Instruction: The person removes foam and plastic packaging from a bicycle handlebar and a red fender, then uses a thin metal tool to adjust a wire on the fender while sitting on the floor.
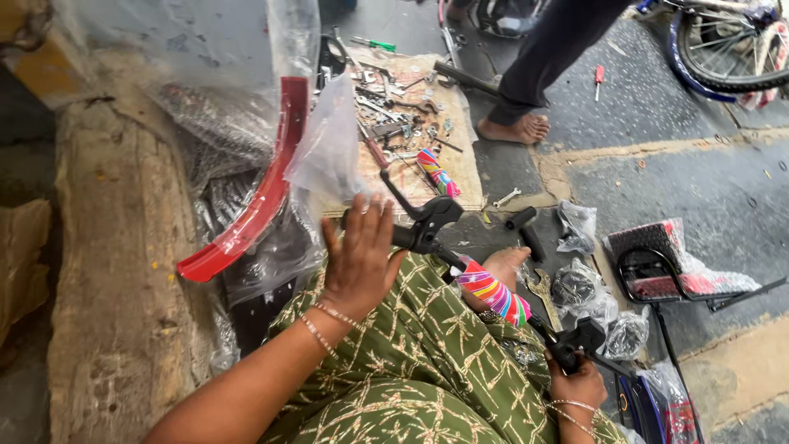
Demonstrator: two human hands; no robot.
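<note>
Two hands on handlebar (491,289), red mudguard (255,201) in clear plastic

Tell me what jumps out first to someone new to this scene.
A black handlebar with a rainbow-striped pad lies across the person's green-clad lap, the left hand at one end and the right hand gripping the other. A glossy red mudguard in clear plastic curves at left.

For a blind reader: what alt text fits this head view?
A seated person holds a bicycle handlebar across the lap: left hand pressed flat on one end, right hand gripping the other. A red mudguard and scattered tools lie nearby.
</note>
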